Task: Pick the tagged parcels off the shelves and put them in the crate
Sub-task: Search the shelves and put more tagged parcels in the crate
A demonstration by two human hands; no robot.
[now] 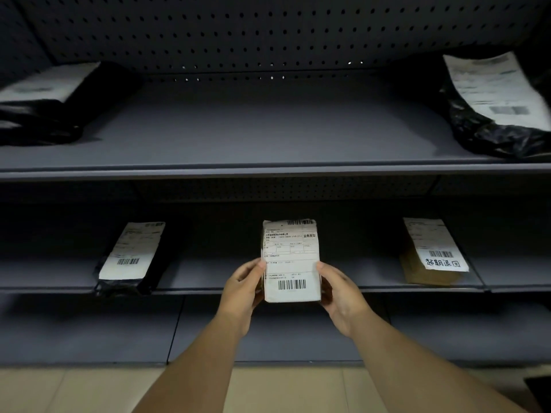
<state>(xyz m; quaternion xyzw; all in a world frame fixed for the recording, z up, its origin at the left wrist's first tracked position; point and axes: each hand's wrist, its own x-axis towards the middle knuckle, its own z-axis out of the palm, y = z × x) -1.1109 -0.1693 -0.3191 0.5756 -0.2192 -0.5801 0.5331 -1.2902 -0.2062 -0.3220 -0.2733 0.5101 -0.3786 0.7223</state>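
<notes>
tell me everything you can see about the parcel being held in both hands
The parcel is a small, slim rectangular package, almost wholly covered on its facing side by a white shipping label with printed text, a table of boxes and barcodes at top and bottom. It is held upright, long side vertical, label toward the camera, in front of the middle shelf. The left hand grips its left edge and the right hand its right edge, thumbs on the front.

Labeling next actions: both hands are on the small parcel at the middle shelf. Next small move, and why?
Probably draw the small parcel back clear of the shelf edge. The left hand and right hand grip its sides, label facing up. No crate is in view, so placing it likely needs a turn first.
</notes>
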